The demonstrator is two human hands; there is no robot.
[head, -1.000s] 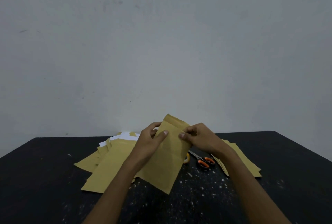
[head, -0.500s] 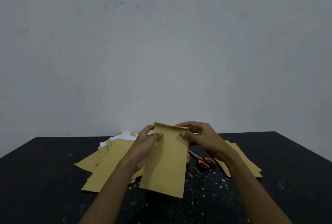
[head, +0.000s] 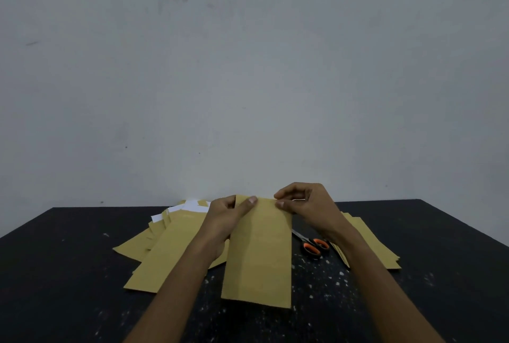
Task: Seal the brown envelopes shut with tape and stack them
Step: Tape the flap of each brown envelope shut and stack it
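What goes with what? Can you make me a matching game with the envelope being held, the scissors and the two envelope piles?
Things:
1. held envelope
2. scissors
3. left pile
4. right pile

Clues:
A. has orange handles
B. white paper peeks out at its far end
C. top edge pinched by the left hand and the right hand
D. lies to the right of the scissors

Pairs: 1-C, 2-A, 3-B, 4-D
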